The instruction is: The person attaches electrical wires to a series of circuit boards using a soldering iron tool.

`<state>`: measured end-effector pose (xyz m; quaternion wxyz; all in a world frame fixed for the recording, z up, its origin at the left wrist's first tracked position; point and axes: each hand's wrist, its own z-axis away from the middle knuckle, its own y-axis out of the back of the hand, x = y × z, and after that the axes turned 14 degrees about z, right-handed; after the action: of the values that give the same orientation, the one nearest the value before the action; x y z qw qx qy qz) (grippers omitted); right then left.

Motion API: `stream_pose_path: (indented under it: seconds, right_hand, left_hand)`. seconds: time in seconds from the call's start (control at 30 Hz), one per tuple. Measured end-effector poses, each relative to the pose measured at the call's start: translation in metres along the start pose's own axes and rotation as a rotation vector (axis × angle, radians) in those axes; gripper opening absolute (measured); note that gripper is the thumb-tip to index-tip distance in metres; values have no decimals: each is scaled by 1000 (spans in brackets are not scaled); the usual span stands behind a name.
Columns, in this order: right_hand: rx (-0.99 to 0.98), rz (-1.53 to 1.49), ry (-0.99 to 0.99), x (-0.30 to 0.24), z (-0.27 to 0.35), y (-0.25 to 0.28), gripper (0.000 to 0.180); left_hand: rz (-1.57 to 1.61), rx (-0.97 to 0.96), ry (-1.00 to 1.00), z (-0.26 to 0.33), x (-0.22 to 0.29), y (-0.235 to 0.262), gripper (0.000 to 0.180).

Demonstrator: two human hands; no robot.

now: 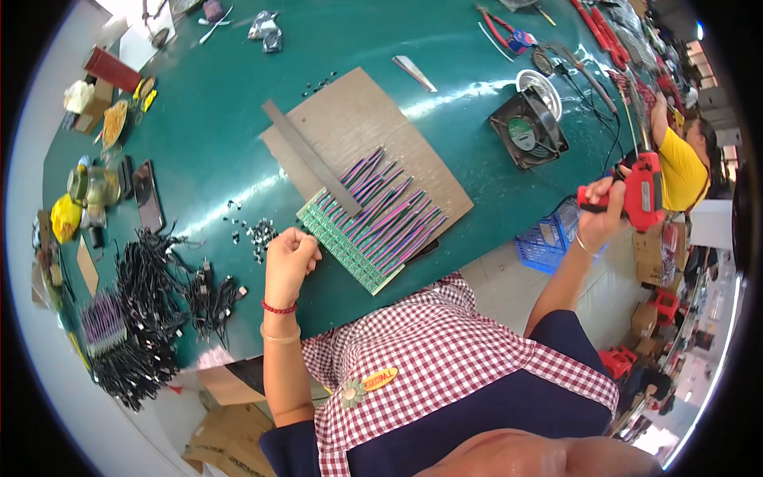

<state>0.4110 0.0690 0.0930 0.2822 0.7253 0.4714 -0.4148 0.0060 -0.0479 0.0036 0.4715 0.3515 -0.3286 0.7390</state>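
Note:
My left hand (292, 253) is closed, its fingertips pinched together beside the left edge of a green circuit board panel (342, 242). Whatever sits in that pinch, if anything, is too small to make out. Rows of purple and black wires (397, 211) stick out from the panel toward the far right. A grey metal bar (310, 157) lies slantwise across some wires and the brown cardboard sheet (366, 99) under them. Off to the right, my right hand (604, 208) grips a red soldering gun (642, 191) raised away from the panel, its thin tip pointing up.
Small black parts (261, 235) lie scattered left of the panel. Bundled black cables (151, 278) cover the table's left end, near a phone (148, 197). A black fan (528, 129) stands at the right, with pliers (507, 36) beyond. Another person in yellow (685, 168) is at far right.

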Motion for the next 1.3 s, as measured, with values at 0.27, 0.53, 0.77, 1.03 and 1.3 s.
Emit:
stream_pose_path:
  seconds: [0.27, 0.53, 0.77, 1.03, 1.3]
  right_hand:
    - [58, 319, -395, 83, -30, 14, 15]
    - [23, 137, -391, 65, -29, 23, 18]
    - [-165, -141, -309, 9, 0, -4, 23]
    - [-336, -340, -310, -26, 27, -31, 27]
    - [-840, -171, -618, -65, 109, -134, 45]
  left_hand:
    - [-77, 5, -47, 2, 1, 0, 12]
    - [-655, 300, -487, -3, 23, 38, 11]
    - [-998, 395, -436, -30, 27, 38, 9]
    - [-911, 404, -686, -27, 13, 44, 5]
    - [169, -87, -352, 52, 20, -40, 6]
